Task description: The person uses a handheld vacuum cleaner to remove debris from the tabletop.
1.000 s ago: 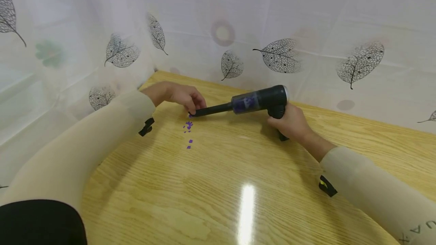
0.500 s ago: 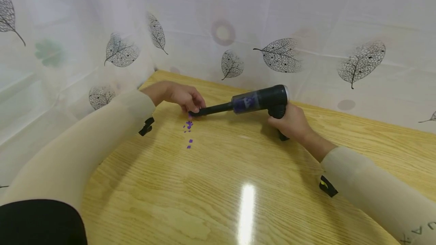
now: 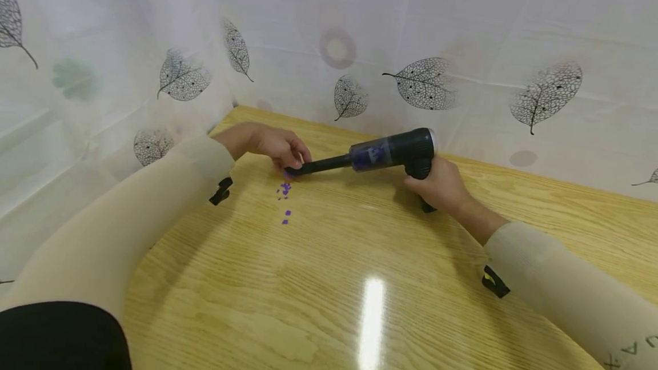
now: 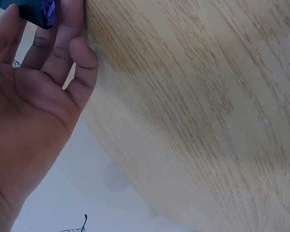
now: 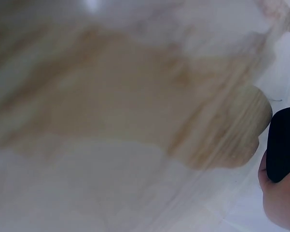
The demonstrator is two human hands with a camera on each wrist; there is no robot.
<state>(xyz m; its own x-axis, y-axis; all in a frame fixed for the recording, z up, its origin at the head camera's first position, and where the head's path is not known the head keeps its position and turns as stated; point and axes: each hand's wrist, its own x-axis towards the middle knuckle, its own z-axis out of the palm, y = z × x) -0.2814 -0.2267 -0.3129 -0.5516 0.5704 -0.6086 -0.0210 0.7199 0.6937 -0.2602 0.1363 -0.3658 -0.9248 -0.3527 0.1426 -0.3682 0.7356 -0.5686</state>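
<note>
In the head view, a black handheld vacuum (image 3: pixel 411 150) with a see-through dust cup (image 3: pixel 371 155) lies tilted over the wooden table. Purple bits show inside the cup. My right hand (image 3: pixel 443 184) grips its handle. The slim nozzle (image 3: pixel 329 163) points left, and my left hand (image 3: pixel 272 144) pinches its tip between thumb and fingers. Purple material (image 4: pixel 48 11) sits at the nozzle's mouth in the left wrist view, where my left palm (image 4: pixel 34 111) faces the camera. Below the tip, several small purple scraps (image 3: pixel 285 189) lie scattered. The right wrist view catches the dark handle (image 5: pixel 282 145) and part of my hand.
The wooden table (image 3: pixel 308 278) reaches back to a white curtain (image 3: pixel 462 27) printed with leaves. Its left edge runs beneath my left arm. A black rounded object (image 3: pixel 61 336) fills the lower left corner. Black wrist cameras (image 3: pixel 494 281) hang under my sleeves.
My left thumb has drawn back slightly from the very end of the nozzle. The vacuum, my right hand and the loose scraps look almost the same.
</note>
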